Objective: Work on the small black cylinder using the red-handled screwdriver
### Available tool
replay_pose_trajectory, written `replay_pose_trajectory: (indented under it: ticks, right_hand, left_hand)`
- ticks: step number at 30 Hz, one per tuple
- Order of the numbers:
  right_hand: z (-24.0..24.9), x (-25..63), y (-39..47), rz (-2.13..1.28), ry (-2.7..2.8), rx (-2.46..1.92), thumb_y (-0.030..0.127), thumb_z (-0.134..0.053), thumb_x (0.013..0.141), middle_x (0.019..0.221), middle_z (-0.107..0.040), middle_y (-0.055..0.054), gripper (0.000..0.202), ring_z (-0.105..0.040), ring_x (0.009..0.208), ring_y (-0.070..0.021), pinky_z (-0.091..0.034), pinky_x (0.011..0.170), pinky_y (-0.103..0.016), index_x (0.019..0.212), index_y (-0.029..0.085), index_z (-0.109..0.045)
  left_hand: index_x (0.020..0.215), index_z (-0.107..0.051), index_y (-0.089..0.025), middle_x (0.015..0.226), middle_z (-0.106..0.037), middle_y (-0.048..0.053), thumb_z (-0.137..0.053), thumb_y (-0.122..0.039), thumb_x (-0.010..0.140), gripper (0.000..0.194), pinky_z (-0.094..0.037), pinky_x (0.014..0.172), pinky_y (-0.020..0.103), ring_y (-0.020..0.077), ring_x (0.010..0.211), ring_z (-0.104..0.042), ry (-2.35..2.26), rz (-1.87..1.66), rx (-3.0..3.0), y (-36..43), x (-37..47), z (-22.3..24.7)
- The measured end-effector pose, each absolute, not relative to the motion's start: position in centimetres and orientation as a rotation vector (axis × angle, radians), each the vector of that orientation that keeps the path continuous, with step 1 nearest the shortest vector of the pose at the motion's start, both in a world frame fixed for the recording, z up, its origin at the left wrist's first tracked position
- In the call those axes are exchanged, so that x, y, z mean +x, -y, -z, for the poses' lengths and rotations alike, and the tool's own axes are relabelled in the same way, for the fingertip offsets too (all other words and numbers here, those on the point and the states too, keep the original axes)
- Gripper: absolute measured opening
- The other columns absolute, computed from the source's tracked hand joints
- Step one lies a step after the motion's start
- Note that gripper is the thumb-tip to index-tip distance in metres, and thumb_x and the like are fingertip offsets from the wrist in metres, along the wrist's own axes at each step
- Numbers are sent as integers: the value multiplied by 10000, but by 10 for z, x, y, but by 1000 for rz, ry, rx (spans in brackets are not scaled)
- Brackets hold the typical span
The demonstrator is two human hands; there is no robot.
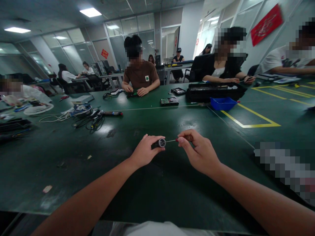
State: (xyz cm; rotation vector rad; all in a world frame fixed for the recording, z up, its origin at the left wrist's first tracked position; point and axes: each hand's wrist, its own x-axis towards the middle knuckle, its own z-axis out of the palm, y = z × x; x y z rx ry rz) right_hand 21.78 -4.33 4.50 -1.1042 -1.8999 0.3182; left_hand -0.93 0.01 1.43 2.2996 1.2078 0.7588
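The left fingers and the right fingers are bare. The left arm and the right arm are bare too, as far up as they show. Each arm is thin at the wrist and fatter near. In the near middle is some white cloth, soft and round on top. Shirt or pants, I can't tell.

Cool light, moderate to dim. Main source: ceiling panels at upper left, blown out to plain white. The green tabletop returns hazy glare left of my left hand and beyond my right hand; between my forearms it falls into near-black shadow. Far background soft, detail lost. Wide-angle distortion: walls lean toward both sides, forearms stretched. Coarse pixel blocks obscure the lower right and several heads.
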Motion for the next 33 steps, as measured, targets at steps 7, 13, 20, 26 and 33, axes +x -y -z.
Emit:
replay_pose_trajectory:
  ticks: [7,13,20,26,33]
  right_hand:
    - [-48,216,42,-290,1912,-1216,342,-456,1002,660,-627,13,201,-585,535,-142,-420,520,-272,950,208,-598]
    - [-51,216,44,-280,2004,-1178,271,-436,991,806,-677,-36,215,-640,684,-176,-466,620,-301,1117,185,-588]
    - [-48,214,42,-280,2020,-1187,287,-412,1009,772,-654,-24,280,-589,598,-160,-439,583,-299,1234,181,-539]
    - [-50,215,43,-316,2003,-1239,318,-387,1018,787,-670,-30,285,-585,592,-167,-426,584,-314,1200,187,-563]
    - [-44,214,40,-526,1797,-1190,312,-473,977,868,-663,-43,227,-617,728,-185,-466,666,-330,1171,204,-521]
  left_hand:
    - [1268,-607,-301,1269,-666,15,-687,-345,889,389,-185,1192,597,236,1219,-573,-1199,-729,2315,0,-9,-14]
    - [1255,-617,-296,1269,-664,17,-682,-336,894,369,-222,1186,565,237,1219,-571,-1214,-734,2327,1,-9,-12]
    - [1263,-615,-291,1254,-671,21,-690,-329,888,384,-223,1185,560,239,1197,-581,-1209,-747,2312,-1,-8,-12]
    - [1262,-617,-292,1262,-666,23,-687,-328,890,381,-253,1172,549,239,1186,-581,-1222,-781,2305,-1,-10,-12]
    - [1253,-623,-295,1212,-682,13,-696,-324,882,380,-259,1174,559,234,1146,-599,-1264,-764,2307,0,-9,-13]
